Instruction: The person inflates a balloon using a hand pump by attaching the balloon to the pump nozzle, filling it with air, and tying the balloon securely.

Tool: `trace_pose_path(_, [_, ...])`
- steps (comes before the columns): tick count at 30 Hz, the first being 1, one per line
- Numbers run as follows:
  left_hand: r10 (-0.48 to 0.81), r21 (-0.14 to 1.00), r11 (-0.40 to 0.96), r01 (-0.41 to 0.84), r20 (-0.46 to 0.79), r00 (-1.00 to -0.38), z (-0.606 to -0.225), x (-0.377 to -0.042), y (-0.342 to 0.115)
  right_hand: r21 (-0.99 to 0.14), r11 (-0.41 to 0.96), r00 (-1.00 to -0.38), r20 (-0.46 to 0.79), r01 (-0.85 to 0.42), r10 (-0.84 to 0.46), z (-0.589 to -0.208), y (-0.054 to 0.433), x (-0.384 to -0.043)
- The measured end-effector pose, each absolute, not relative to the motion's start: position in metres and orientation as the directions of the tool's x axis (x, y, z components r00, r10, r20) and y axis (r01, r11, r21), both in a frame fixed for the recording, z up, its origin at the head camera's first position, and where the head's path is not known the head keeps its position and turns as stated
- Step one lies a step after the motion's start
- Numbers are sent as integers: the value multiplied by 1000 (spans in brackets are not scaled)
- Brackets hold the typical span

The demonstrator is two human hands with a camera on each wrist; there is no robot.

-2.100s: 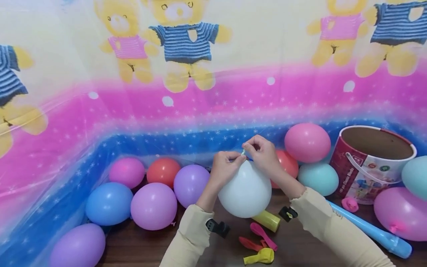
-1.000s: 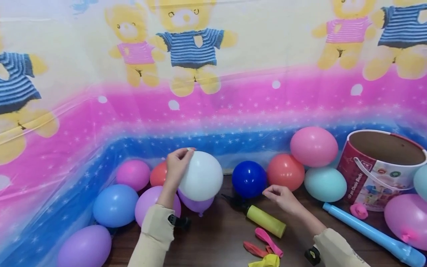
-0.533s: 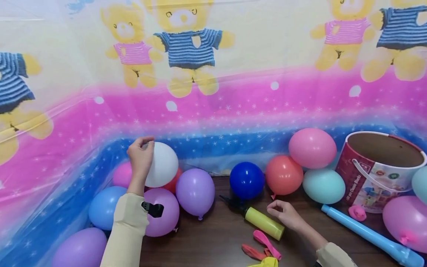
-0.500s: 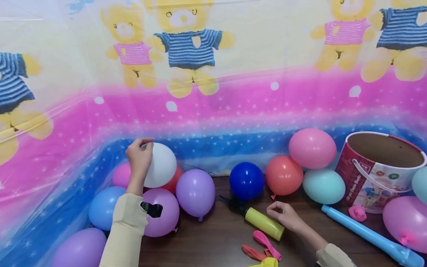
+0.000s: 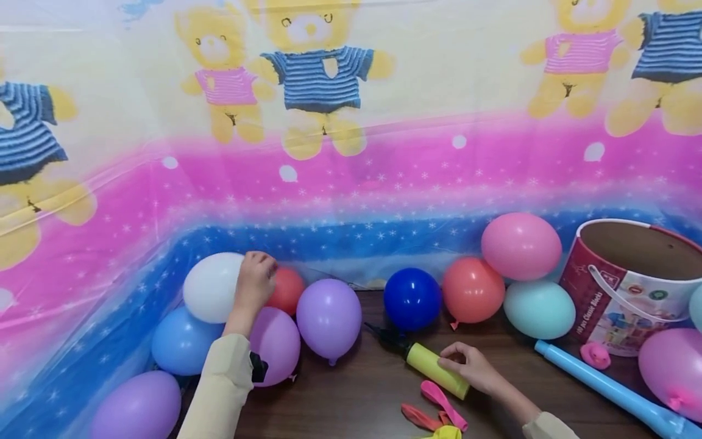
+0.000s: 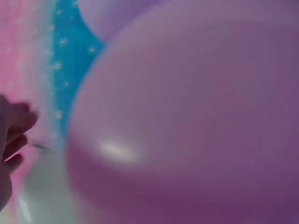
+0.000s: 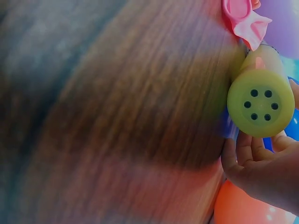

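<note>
Tabletop (image 5: 351, 399) between purple balloon (image 5: 329, 318) and pump (image 5: 433, 367)

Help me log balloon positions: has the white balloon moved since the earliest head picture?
Yes, leftward: the white balloon is now much farther left of the bucket than it was then.

The head view is bright, the left wrist's dim, perhaps unfocused.
</note>
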State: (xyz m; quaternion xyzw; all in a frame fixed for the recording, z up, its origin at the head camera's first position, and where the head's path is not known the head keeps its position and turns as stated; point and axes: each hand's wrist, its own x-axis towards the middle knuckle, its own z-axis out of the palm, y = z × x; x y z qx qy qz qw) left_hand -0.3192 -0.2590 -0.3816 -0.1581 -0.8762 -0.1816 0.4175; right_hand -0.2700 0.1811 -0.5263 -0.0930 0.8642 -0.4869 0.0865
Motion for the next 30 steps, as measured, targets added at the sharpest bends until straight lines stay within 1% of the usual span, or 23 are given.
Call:
trace_pose_path(3, [147,239,881,407,680,-719,-391,-314,-258,-858,507,-965,-55,-85,-256,-526,181,-269])
trace_pose_path(5, [137,290,875,389,622,-771,-395,-312,-257,-854,513,-965,-59,-84,-257,-527,182,-269])
trace_pose_path(8, [125,336,861,381,587,-800,-400,-312,-255,-849,523,-965,-64,-82,-254,-527,182,-269])
trace_pose_path(13, [116,387,836,389,569,-814,-405,-311,-247,-843,530,-958,-67,-95,-278,-525,182,-269])
trace_pose_path(18, [163,385,798,463,602,-782,-407,-306,-221,-823,560,-938,-112,-97,-327,-524,181,-268])
trace_pose_path(22, [229,365,771,522,606,-762,-411,-298,-193,-797,598,-935,-149,-79,-323,-524,180,-268])
trace_pose_path(24, [260,352,752,557,618,-742,-416,-294,-179,-788,611,-936,-155,-77,-317,-524,179,-268])
trace_pose_path(27, [306,297,717,631,679,-668,-426,-287,-162,-780,621,-942,-142,-84,-306,-524,178,-269])
trace_pose_path(30, [354,201,691,694,743,-568,-436,-281,-146,-782,617,-952,-119,-84,-281,-523,177,-270])
